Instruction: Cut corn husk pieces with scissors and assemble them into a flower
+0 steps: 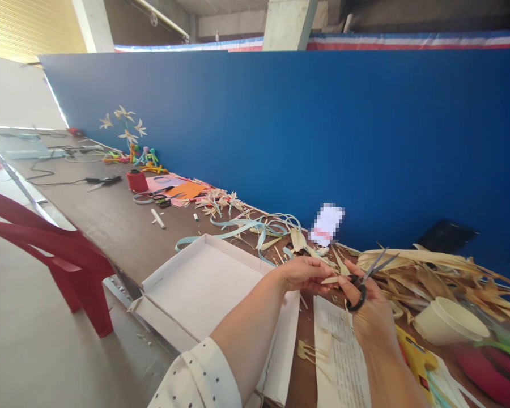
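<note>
Left hand [301, 274]: pinches pale strip [330, 280]. Right hand [376, 320]: grips scissors [365, 277], blades aside, apparently freeing fingertips. Husks [427, 262]: along table's [110, 209] back edge.

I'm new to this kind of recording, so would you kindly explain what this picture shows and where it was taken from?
There is no robot here: these are a person's two bare hands, seen by one camera worn on the head, looking forward and down. The right hand holds black-handled scissors, blades apart. The left hand pinches a small pale strip.

On the brown table, beside the left forearm, is a shallow white box. A printed sheet lies between the forearms. To the right are dry husks and a cream cup. Further off are pale blue ribbon, orange paper and a red spool.
</note>
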Motion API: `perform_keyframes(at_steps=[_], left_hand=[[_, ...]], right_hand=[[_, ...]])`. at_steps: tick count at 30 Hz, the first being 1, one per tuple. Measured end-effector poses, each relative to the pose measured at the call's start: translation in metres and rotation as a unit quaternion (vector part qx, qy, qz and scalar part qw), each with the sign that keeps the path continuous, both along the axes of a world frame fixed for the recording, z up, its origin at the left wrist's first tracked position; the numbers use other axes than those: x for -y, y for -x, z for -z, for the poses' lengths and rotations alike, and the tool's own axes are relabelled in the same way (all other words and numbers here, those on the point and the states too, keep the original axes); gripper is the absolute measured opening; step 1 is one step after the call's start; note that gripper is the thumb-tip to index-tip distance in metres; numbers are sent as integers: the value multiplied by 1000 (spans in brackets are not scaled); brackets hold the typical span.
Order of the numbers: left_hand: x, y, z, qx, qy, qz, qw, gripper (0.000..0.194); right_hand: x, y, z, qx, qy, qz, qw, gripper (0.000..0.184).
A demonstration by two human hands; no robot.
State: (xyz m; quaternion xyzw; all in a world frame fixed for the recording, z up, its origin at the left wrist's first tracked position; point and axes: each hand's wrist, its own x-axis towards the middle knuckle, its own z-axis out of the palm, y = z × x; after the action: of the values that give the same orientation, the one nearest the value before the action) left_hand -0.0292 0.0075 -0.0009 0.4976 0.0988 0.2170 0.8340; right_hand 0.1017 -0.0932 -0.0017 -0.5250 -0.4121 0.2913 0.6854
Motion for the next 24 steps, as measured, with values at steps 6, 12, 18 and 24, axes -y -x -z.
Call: perform_keyframes(at_steps=[6, 12, 18, 24], left_hand=[[0, 1, -1, -66, -89, -80, 991, 42], [2, -1, -2, -87, -115, -87, 986, 39], [-3, -4, -1, -60, -43, -199, 977, 40], [-4, -5, -5, -12, 17, -229, 973, 44]], right_hand=[[0, -1, 0, 50, 32, 64, 996, 58], [-1, -2, 1, 49, 40, 88, 994, 62], [-1, -1, 2, 60, 118, 44, 990, 54], [6, 17, -10, 148, 184, -55, 970, 48]])
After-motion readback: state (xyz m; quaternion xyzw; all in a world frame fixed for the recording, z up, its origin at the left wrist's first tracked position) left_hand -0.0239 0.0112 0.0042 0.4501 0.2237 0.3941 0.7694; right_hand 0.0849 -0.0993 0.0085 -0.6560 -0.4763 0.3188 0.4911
